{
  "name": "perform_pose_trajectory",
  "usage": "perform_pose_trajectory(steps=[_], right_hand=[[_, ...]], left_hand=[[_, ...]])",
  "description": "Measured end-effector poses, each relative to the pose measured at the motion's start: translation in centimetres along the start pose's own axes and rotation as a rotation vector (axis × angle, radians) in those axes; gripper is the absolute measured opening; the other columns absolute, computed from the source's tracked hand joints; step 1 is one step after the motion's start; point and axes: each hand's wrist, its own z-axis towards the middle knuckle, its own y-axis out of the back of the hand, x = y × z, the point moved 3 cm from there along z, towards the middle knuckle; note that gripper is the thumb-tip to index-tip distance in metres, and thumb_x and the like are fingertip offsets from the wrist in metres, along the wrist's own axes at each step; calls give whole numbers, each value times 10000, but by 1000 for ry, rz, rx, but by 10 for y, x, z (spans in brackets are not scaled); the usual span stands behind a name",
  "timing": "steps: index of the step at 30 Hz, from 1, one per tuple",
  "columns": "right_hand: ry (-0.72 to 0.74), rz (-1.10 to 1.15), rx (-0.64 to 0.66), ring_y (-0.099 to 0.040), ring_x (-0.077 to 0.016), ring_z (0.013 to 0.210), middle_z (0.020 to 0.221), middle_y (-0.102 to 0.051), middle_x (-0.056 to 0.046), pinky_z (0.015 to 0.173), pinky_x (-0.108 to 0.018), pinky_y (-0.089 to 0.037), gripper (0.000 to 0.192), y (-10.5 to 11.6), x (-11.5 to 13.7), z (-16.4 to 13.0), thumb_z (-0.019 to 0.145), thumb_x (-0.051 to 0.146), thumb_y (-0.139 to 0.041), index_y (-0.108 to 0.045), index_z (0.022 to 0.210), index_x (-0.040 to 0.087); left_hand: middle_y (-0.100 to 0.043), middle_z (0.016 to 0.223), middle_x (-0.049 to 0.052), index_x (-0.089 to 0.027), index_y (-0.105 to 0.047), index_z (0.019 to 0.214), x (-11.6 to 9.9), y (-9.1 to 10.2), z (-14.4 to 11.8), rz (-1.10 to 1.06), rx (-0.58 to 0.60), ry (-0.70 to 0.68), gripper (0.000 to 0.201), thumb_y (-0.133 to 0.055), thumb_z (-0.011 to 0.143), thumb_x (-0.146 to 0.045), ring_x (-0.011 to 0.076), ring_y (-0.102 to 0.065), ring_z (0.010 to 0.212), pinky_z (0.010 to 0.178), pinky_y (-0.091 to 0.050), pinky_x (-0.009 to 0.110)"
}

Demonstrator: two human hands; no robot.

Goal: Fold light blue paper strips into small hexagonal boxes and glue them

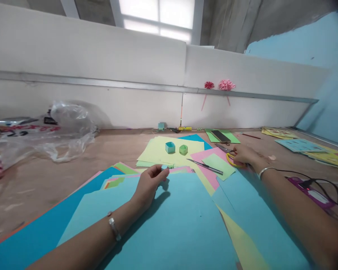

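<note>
My left hand [151,183] is closed in a pinch above the large light-blue paper [186,210], with a small light-blue paper piece [164,167] at its fingertips. On the right, my right hand [245,155] has its fingers closed on the yellow-handled scissors [231,159], whose blades point up and left. A craft knife [205,166] lies across a pale green square [221,167] and pink paper [200,156]. Beyond my left hand, a small blue paper box [170,147] and a green paper ring [183,149] stand on pale yellow sheets [149,152].
A phone [220,136] lies on green paper at the back. A purple power strip [312,193] with black cables is by my right forearm. At the left sits a clear plastic bag [70,131]. Two paper flowers [227,85] are fixed to the white partition.
</note>
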Motion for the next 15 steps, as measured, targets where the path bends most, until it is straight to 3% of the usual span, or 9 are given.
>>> perform_pose_trajectory(steps=[4,9,12,15], right_hand=[[27,22,-70,-620,-217,1047,1247,-597,-97,880,-423,-540,340,8,18,3,945,354,-586,-581,1233,174],[161,91,-115,-620,-218,1042,1246,-600,-88,877,-420,-542,327,5,46,11,948,356,-579,-588,1224,181],[159,90,-175,-619,-216,1043,1254,-597,-88,876,-421,-542,325,7,31,8,949,354,-577,-587,1226,184],[57,40,-243,-619,-217,1044,1252,-597,-93,880,-419,-541,325,10,-7,-2,949,354,-579,-590,1223,179]], left_hand=[[-651,792,21,-167,-681,806,1,-3,0,21,72,34,338,-829,606,-395,146,-590,721,691,-465,267],[-673,772,54,-154,-699,733,4,-2,1,20,66,98,356,-817,619,-470,160,-612,733,674,-468,262],[-691,814,74,-146,-716,710,2,-3,-1,-33,66,100,382,-812,604,-500,160,-613,730,700,-495,271],[-697,826,85,-139,-723,698,0,-5,-3,-53,72,129,388,-818,579,-495,160,-615,703,681,-508,277]])
